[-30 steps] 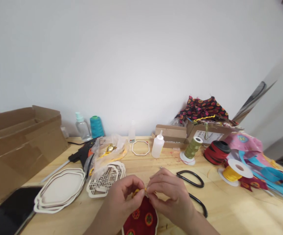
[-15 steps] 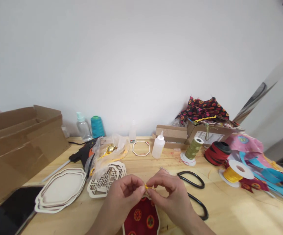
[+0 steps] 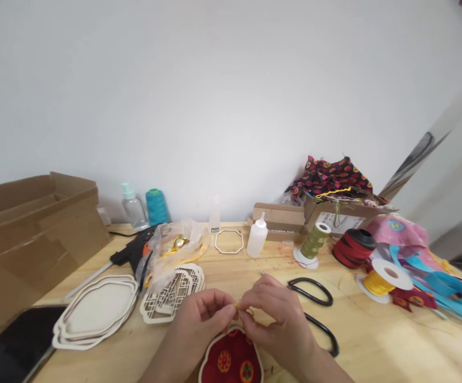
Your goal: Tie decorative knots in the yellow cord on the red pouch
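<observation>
My left hand (image 3: 201, 322) and my right hand (image 3: 277, 319) meet low in the middle of the head view, fingertips pinched together on a thin yellow cord (image 3: 237, 307). Just below them lies a red patterned fabric piece with a white rim (image 3: 231, 361), its top edge touching my fingers. How the cord is fixed to the piece is hidden by my fingers. Black scissors (image 3: 314, 306) lie right of my right hand.
Left are stacked wooden cut-outs (image 3: 95, 311), lattice frames (image 3: 173, 292), a glue gun (image 3: 133, 250), a phone (image 3: 11, 348) and a cardboard box (image 3: 31, 234). Behind stand a glue bottle (image 3: 257, 236), a teal spool (image 3: 157, 206) and an olive spool (image 3: 314, 240). A yellow spool (image 3: 382, 279) and ribbons sit right.
Both hands stay pinched on the yellow cord and have shifted only slightly. More of the red fabric piece's top edge now shows below my fingers.
</observation>
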Motion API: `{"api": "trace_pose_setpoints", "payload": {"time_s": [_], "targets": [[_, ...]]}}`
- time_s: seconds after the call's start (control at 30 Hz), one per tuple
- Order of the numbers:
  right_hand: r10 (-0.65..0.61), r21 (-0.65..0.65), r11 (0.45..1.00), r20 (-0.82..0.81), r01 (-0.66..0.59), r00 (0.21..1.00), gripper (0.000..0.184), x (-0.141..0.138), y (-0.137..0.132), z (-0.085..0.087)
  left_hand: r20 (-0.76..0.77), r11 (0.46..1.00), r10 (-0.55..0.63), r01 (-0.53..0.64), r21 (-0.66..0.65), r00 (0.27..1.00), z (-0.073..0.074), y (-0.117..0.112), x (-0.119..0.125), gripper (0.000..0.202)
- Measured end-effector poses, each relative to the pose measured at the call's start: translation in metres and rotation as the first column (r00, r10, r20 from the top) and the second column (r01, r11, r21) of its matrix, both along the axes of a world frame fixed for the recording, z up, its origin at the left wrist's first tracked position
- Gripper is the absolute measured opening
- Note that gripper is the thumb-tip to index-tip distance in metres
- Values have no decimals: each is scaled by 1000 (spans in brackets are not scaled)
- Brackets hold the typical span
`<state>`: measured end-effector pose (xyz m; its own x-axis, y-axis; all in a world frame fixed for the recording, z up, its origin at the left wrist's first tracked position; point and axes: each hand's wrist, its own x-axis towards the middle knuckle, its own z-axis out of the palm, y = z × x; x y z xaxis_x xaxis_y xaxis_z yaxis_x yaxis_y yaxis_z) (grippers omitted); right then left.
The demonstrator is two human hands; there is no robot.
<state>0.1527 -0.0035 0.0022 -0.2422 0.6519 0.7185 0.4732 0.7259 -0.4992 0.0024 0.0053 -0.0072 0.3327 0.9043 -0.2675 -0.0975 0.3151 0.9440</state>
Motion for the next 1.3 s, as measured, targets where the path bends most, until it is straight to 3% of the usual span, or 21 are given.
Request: {"api": "trace_pose_setpoints", "payload": {"time_s": [0.13,0.3,0.6,1.0,1.1,1.3], "targets": [[-55,11,998,27,54,998,16,-3,-1,2,25,999,19,-18,-43,999,1,0,1,18],[-102,-103,989,0,102,995,15,-3,-2,1,31,999,10,-8,-54,999,1,1,1,20],[-114,-250,964,-78,91,990,13,0,-2,4,-3,1000,-10,10,-5,1000,1,1,0,16],[-95,-320,945,-90,61,991,10,2,-3,0,-64,998,-33,36,43,997,3,0,0,17],[-36,-294,956,-97,6,995,11,3,-3,0,-20,999,-51,51,8,999,4,-1,1,17],[99,-118,988,-35,-103,994,11,7,-1,1,45,996,-82,84,-23,996,3,-2,3,13]]}}
